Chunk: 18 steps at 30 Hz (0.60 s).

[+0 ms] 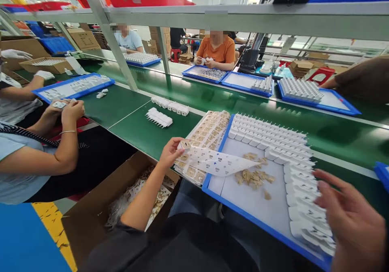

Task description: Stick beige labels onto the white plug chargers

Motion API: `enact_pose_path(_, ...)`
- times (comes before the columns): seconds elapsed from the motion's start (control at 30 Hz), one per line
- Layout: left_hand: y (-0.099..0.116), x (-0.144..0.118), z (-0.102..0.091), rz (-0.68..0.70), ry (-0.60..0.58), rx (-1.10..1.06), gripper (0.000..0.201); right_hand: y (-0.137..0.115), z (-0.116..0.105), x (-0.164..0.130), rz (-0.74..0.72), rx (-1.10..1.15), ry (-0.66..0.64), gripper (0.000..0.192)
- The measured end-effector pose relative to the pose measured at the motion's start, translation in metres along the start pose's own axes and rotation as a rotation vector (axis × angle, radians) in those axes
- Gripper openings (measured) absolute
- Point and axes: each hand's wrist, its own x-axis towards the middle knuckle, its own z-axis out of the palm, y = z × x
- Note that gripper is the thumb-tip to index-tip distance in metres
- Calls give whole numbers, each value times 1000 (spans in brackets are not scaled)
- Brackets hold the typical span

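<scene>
My left hand (170, 153) pinches a small white plug charger (184, 144) with a dark slot in its face. A thin white sheet (217, 160) with printed marks stretches from beside that hand over the tray; whether the fingers also grip it I cannot tell. Beneath lies a stack of sticker sheets (209, 128) with tan labels. At the right, my right hand (349, 215) is by the end of the rows of white chargers (267, 136), fingers apart, apparently holding nothing. Those chargers fill the back and right of a blue-rimmed tray (243, 212). Crumpled tan pieces (253, 177) lie mid-tray.
Two groups of white chargers (159, 117) stand on the green bench (130, 120) to the left. A cardboard box (91, 215) with scrap sheets is below the bench edge. Co-workers sit at left and opposite, with blue trays (73, 86). A shelf beam (212, 20) crosses above.
</scene>
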Motion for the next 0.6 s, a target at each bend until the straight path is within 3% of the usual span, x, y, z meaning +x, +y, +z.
enact_pose_path(0.1, 19, -24, 23, 129, -63, -130, 45, -65, 43, -34, -342, 116, -339, 23)
enact_pose_path(0.2, 36, -44, 44, 276, -106, -152, 43, -111, 86, -61, -428, 315, -463, 20)
enact_pose_path(0.3, 50, -57, 55, 419, -127, -7, 49, -132, 109, -75, -291, 499, -631, 20)
enact_pose_path(0.43, 67, -63, 63, 594, -138, 183, 50, -136, 116, -82, -83, 749, -817, 14)
enact_pose_path(0.6, 79, -63, 74, 755, -124, 334, 49, -133, 115, -93, 127, 957, -804, 6)
